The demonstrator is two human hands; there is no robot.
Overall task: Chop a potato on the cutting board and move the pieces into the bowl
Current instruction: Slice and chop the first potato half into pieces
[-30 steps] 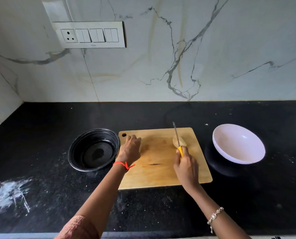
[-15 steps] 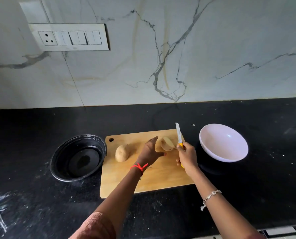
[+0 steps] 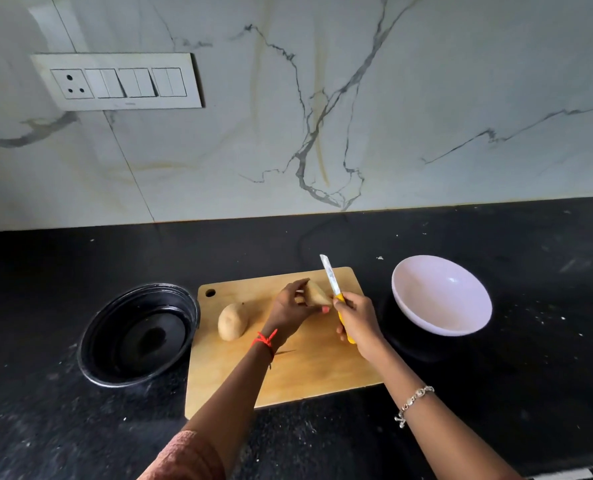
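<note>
A wooden cutting board lies on the black counter. One potato half rests on the board's left part. My left hand grips the other potato half over the board's far side. My right hand holds a knife by its yellow handle, the blade pointing away, just right of the held half. A white bowl stands to the right of the board with nothing in it.
A black round container sits left of the board, touching its edge. Behind the counter rises a marble wall with a switch panel. White dust speckles the counter at the front left.
My left hand left the potato half on the board's left and moved right, taking hold of the other half. The knife lifted off that half and now stands beside it.
</note>
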